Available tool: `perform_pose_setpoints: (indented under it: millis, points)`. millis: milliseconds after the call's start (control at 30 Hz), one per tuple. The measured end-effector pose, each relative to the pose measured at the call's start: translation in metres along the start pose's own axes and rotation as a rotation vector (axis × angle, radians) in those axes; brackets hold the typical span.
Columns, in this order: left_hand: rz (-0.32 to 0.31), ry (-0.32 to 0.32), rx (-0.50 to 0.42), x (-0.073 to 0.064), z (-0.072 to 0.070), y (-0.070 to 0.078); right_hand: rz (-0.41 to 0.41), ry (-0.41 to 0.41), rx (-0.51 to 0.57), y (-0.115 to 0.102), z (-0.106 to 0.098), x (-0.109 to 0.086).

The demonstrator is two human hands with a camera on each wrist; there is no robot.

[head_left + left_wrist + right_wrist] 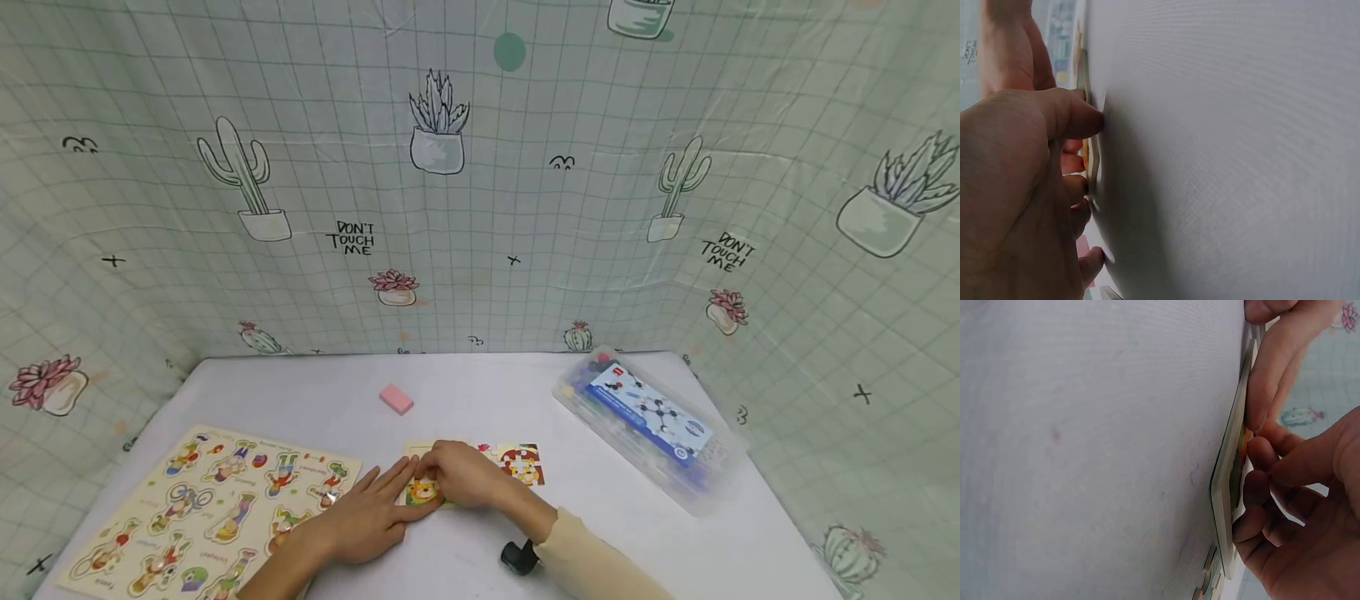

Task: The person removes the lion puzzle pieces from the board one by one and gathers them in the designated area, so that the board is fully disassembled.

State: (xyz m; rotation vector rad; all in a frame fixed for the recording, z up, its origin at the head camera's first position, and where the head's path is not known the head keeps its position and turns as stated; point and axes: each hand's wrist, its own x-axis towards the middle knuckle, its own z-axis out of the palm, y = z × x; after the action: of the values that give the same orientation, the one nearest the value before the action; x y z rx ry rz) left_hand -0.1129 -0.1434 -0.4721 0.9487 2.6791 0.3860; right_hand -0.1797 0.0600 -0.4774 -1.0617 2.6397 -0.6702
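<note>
A small jigsaw puzzle board [522, 463] lies flat on the white table [480, 392], near its middle front. My left hand [372, 510] lies flat beside it, and its straight fingers reach onto the lion piece [422, 492] at the board's left end. My right hand [462, 474] arches over the board's middle, its curled fingers [1252, 487] pressing and pinching a piece against the board's edge [1230, 494]. The left wrist view shows my left fingertips [1088, 119] touching the table and the thin board edge [1090, 164]. Most of the puzzle is hidden under my hands.
A large wooden peg puzzle with animal figures [213, 508] lies at the front left. A pink eraser [396, 399] sits behind the hands. A clear plastic box with a blue label [647, 421] lies at the right. Cactus-print sheeting [480, 208] walls the table.
</note>
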Motion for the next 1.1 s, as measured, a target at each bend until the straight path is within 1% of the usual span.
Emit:
perform_pose_setpoints:
  millis: [267, 500, 567, 667, 800, 867, 1100]
  points:
    - [-0.002, -0.012, 0.007, -0.0009, -0.0012, 0.0005, 0.059, -0.017, 0.064, -0.0018, 0.0012, 0.0012]
    - [-0.007, -0.02, -0.008, -0.0008, -0.0013, 0.0001, 0.072, -0.002, 0.115, -0.0001, 0.0008, 0.0024]
    - [-0.009, -0.023, -0.011, -0.0006, -0.0016, 0.0002, 0.071, 0.009, 0.138, 0.0005, 0.0003, 0.0024]
    - [-0.014, -0.028, -0.015, -0.0006, -0.0026, 0.0007, 0.083, 0.012, 0.201, 0.0004, -0.0005, 0.0025]
    - [-0.017, -0.031, -0.024, -0.001, -0.0034, 0.001, 0.12, 0.008, 0.277, -0.0014, -0.0008, 0.0025]
    - [-0.015, -0.031, -0.029, -0.0012, -0.0034, 0.0008, 0.134, 0.01, 0.293, -0.0022, -0.0008, 0.0025]
    - [-0.004, -0.021, -0.028, -0.0011, -0.0034, 0.0003, 0.12, 0.022, 0.323, -0.0021, 0.0003, 0.0035]
